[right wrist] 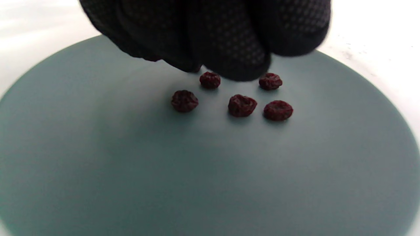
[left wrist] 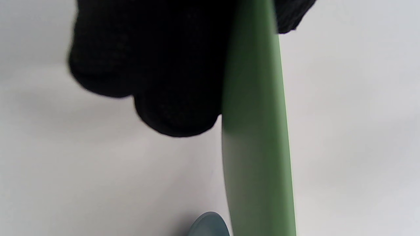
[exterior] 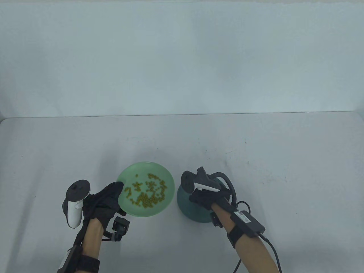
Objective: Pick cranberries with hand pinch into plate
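Right hand (exterior: 206,196) over the dark teal plate (right wrist: 98,164); my fingertips (right wrist: 229,55) are bunched together pointing down, just above its surface. Whether they pinch a berry I cannot tell; the glove hides the tips. Five cranberries (right wrist: 242,105) lie on the plate directly below and just in front of the fingertips, each apart from the next, none stacked; two sit nearly under the tips, three a little nearer the wrist camera. Left hand (exterior: 103,199) grips the near-left rim of the light green plate (exterior: 167,176), thumb over the edge, fingers (left wrist: 157,82) underneath against its outer wall; that plate holds a scatter of small yellow-green pieces (exterior: 148,192), just beyond my left thumb. Handling judgement: berries look dried and wrinkled, so light, soft, slightly tacky, not fragile. Likely to cling to glove fabric on release. Best hold: thumb and index pads on opposite sides of a single berry, low on its body, gentle pressure only; too much squeeze would flatten it or smear it on the glove.
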The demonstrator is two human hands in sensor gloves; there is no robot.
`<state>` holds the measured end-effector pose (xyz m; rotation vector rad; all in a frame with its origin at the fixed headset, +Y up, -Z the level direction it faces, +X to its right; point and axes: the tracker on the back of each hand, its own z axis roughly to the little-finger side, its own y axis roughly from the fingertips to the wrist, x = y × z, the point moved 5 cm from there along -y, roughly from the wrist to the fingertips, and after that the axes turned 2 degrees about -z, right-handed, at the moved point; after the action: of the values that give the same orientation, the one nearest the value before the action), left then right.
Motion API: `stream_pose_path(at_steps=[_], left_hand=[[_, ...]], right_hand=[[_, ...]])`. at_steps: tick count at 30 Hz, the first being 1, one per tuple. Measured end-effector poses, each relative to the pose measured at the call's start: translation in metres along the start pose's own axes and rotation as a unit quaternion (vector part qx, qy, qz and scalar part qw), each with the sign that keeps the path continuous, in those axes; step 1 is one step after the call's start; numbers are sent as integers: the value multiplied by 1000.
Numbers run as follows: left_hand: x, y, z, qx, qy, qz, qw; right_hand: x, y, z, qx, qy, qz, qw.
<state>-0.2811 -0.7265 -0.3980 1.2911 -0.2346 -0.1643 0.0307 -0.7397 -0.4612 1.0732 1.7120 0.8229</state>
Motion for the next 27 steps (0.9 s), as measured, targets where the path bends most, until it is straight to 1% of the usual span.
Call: stream_pose_path(at_steps=[5,9,14,18,21,22,25,27], left_hand=[[0,0,0,-1,0,0,1000],[1,0,0,-2,-1,0,1000],[1,0,0,-1,1,0,1000],[1,0,0,0,1,1,1000],[1,-1,0,0,1,2,1000],[1,-1,0,0,1,3,1000],[2,-1,0,1,4,2,1000],[2,0,-1,1,7,1,1000]], right_hand=[[4,2,3,-3,-8,13,1000],[12,7,6,-5,-10,25,1000],[34,20,11,-5,-7,52,999],[59,43,15,2,1,92,996],[76,66,17,20,-1,117,993],[81,76,18,24,5,135,991],[89,101,20,37,9,167,985],[90,113,23,41,9,182,982]])
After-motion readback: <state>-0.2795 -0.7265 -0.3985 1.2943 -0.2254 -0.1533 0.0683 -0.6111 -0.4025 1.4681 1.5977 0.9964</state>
